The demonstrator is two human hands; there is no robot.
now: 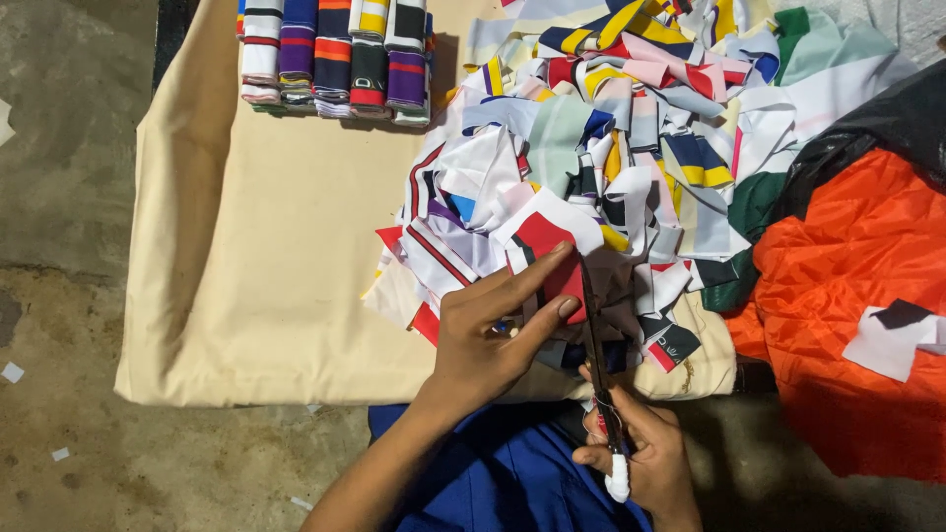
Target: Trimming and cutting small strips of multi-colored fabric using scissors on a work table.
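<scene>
— Red cloth piece (548,258), where is it?
— I see it at the near edge of the scrap pile (631,138), on the tan sheet (266,256). My left hand (488,335) pinches it tight.
— And my right hand (645,448)?
— It grips the scissors (597,355), blades touching the red cloth piece

matt beige cloth sheet (246,256), glossy orange fabric (847,286) — dark metal scissors (594,335), rough concrete floor (69,148).
</scene>
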